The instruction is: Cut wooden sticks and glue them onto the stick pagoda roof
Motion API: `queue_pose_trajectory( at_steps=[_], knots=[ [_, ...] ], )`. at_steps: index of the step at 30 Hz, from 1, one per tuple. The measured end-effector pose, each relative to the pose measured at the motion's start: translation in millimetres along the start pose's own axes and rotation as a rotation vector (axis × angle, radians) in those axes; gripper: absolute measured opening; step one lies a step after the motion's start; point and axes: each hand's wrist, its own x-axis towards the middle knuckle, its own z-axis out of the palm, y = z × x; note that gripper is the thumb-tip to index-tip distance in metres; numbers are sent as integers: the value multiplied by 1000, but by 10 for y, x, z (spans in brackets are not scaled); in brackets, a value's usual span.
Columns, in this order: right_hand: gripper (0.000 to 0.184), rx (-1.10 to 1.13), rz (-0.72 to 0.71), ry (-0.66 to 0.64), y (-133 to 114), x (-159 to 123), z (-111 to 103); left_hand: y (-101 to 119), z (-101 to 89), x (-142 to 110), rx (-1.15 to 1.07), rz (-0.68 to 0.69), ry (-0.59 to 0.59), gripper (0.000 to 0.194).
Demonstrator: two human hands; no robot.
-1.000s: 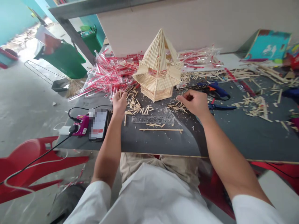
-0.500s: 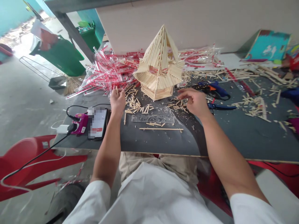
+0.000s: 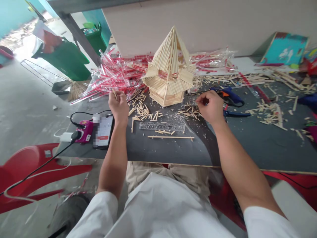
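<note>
A small pagoda-like house point(image 3: 169, 69) built of pale wooden sticks stands at the back of the dark table point(image 3: 173, 148). My left hand point(image 3: 119, 106) is left of it, fingers pinched on a short wooden stick point(image 3: 114, 94), above a scatter of cut sticks point(image 3: 142, 110). My right hand point(image 3: 211, 106) is curled closed to the right of the house, beside another small heap of stick pieces point(image 3: 188, 111); what it holds is hidden. A clear ruler point(image 3: 162, 126) and a long stick point(image 3: 170, 137) lie between my forearms.
Red-and-clear wrappers point(image 3: 116, 77) pile up at the back left. A blue glue gun point(image 3: 229, 94) and blue-handled cutters point(image 3: 234, 114) lie right of my right hand. A phone point(image 3: 103, 130) and pink charger point(image 3: 83, 135) sit at the table's left edge. Red chair point(image 3: 27, 172) at left.
My left hand has moved left and lifted a short stick away from the scatter. My right hand opened briefly over the stick heap, then closed again and drew slightly right.
</note>
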Motion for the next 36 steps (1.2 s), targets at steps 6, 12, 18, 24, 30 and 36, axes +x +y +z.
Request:
queue_pose_trajectory(
  at_steps=[6,12,18,24,30,36],
  knots=[
    [13,-30,1,-33,-31,4,0,82,-13,7,-364,-273,25,20],
    [14,-33,0,-51,-15,1,-2,151,-15,-4,-332,-267,56,21],
    [10,21,56,-92,-46,-16,6,108,24,-14,-141,-211,-19,22],
    [6,27,74,-102,-21,-15,34,51,33,-90,291,14,-199,18],
    [7,38,83,-102,-9,-31,44,19,-3,-59,744,115,-422,26],
    [6,24,99,-118,28,-30,38,-53,179,-11,978,91,-507,41]
  ],
)
